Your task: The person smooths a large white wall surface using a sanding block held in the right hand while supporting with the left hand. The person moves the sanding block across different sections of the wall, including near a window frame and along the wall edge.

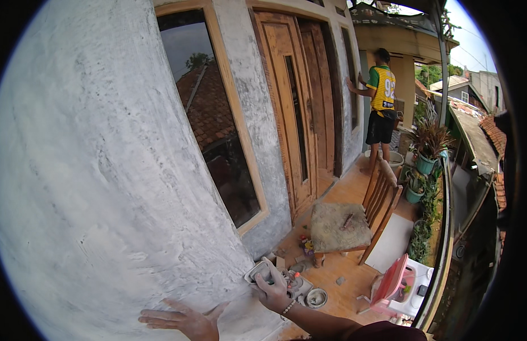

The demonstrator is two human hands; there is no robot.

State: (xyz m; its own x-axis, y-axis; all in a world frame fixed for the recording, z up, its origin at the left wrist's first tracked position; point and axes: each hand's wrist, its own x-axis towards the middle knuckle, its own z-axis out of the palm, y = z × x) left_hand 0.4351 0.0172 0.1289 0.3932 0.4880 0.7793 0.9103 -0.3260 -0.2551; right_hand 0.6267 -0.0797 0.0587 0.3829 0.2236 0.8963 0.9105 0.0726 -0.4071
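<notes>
My left hand (181,322) is spread by the rough, whitish-grey plastered wall (104,187), low in the view; its fingers look to lie along the surface. Whether the palm presses on it I cannot tell. With a beaded bracelet at the wrist, my right hand (273,292) grips a small grey rectangular tub (253,275) with a pale rim, close to the foot of the wall. Fingers and thumb hide part of the tub, and its contents do not show clearly. Just past this hand, a round tin (316,298) of pale stuff stands on the tiled floor.
A wooden chair (340,227) with a dusty seat stands ahead, near the wooden door (283,102). To the right are a pink-and-white plastic item (394,287), potted plants (425,165) and the railing (442,238). Another person (381,94) works at the wall farther off.
</notes>
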